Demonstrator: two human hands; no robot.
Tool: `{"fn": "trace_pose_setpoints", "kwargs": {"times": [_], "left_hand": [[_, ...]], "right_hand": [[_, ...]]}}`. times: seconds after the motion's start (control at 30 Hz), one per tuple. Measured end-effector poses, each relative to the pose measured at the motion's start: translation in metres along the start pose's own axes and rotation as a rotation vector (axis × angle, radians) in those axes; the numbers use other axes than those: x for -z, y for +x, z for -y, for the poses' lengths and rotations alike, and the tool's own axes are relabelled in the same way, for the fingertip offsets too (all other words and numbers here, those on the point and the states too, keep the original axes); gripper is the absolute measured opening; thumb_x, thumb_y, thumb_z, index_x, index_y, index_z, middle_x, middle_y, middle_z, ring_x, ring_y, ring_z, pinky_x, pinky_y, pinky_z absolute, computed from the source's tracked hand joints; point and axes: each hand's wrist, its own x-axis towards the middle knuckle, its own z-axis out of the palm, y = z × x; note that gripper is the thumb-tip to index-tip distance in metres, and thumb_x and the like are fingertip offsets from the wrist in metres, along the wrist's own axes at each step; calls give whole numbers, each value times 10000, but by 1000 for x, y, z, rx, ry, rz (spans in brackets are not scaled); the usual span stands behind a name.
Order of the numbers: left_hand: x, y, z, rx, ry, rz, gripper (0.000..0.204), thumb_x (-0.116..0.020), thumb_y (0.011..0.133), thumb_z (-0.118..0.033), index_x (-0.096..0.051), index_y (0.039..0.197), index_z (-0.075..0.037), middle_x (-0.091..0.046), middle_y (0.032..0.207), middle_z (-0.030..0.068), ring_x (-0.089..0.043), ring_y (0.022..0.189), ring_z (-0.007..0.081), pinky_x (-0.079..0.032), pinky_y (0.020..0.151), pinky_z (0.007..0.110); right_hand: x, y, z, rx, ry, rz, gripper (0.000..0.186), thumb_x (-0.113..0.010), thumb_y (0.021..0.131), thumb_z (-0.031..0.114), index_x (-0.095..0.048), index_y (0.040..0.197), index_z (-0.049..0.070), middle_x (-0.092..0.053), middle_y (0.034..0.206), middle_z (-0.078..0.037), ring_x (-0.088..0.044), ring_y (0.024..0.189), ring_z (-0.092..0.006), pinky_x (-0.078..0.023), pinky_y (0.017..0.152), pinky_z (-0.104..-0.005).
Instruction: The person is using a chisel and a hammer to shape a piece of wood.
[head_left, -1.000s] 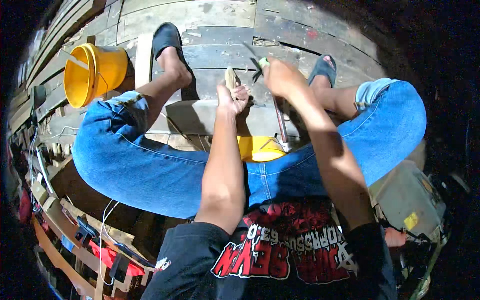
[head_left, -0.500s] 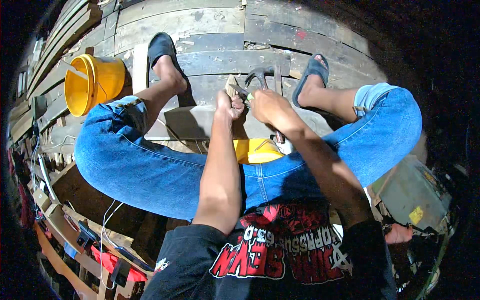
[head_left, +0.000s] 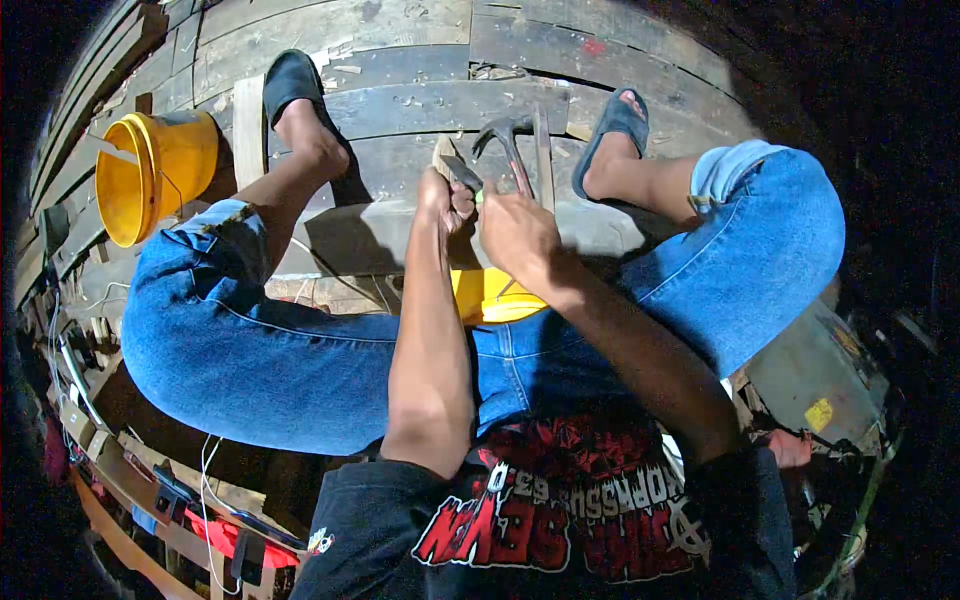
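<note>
A short, pale piece of wood [head_left: 443, 150] sticks up from my left hand [head_left: 445, 198], whose fingers are wrapped round its lower part. My right hand [head_left: 517, 232] grips a knife; a bit of its green handle [head_left: 480, 194] shows at the fingers. The dark knife blade [head_left: 461, 173] lies against the right side of the wood, just above my left fingers. Beyond my right hand, a claw hammer [head_left: 503, 128] rests with its head away from me; my hand hides the lower end of its reddish handle.
Beside the hammer lies a narrow strip [head_left: 543, 160]. A yellow bucket [head_left: 130, 185] lies tipped at the left, and a yellow container [head_left: 490, 296] sits between my thighs. Wood chips are scattered over the floor planks [head_left: 400, 108]. My sandalled feet rest on either side.
The whole view has shifted a little. My right hand has come slightly nearer to me with the knife, uncovering more of the hammer's handle. Both hands keep their grip.
</note>
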Motion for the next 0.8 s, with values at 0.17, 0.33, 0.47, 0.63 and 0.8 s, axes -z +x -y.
{"fn": "trace_pose_setpoints", "kwargs": {"times": [0.17, 0.33, 0.47, 0.63, 0.8], "left_hand": [[10, 6, -1, 60, -72, -8, 250, -252, 885, -250, -381, 713, -123, -327, 500, -9, -287, 348, 86, -258, 318, 226], [9, 5, 2, 46, -83, -21, 306, -273, 883, -293, -384, 688, -85, -360, 495, -2, -322, 343, 85, -298, 301, 198], [12, 8, 5, 53, -69, 0, 258, -250, 855, -255, -381, 700, -94, -378, 510, -2, -334, 344, 82, -311, 302, 197], [19, 20, 5, -19, -114, 31, 222, -235, 857, -231, -385, 772, -91, -391, 526, 10, -346, 364, 85, -299, 323, 200], [23, 21, 3, 55, -78, 5, 263, -226, 881, -266, -390, 775, -90, -396, 530, 16, -352, 372, 83, -312, 331, 197]], "right_hand": [[-3, 3, -9, 43, 54, 105, 240, -477, 864, 117, -656, 940, -23, -684, 811, -212, -696, 760, -336, -563, 639, -406], [-5, 2, -11, 69, 45, 234, 280, -465, 873, 111, -639, 1013, -58, -669, 885, -257, -672, 858, -384, -543, 728, -458], [-17, -7, -7, -22, -11, 94, 307, -478, 850, 100, -619, 1095, -19, -691, 842, -204, -692, 807, -346, -555, 713, -418], [-22, -14, -8, -4, -41, 71, 359, -505, 828, 80, -587, 1173, 28, -699, 876, -187, -701, 827, -294, -560, 716, -388], [-17, -13, -6, -12, -15, 136, 381, -514, 828, 70, -554, 1203, 14, -701, 892, -179, -702, 827, -297, -565, 702, -390]]}}
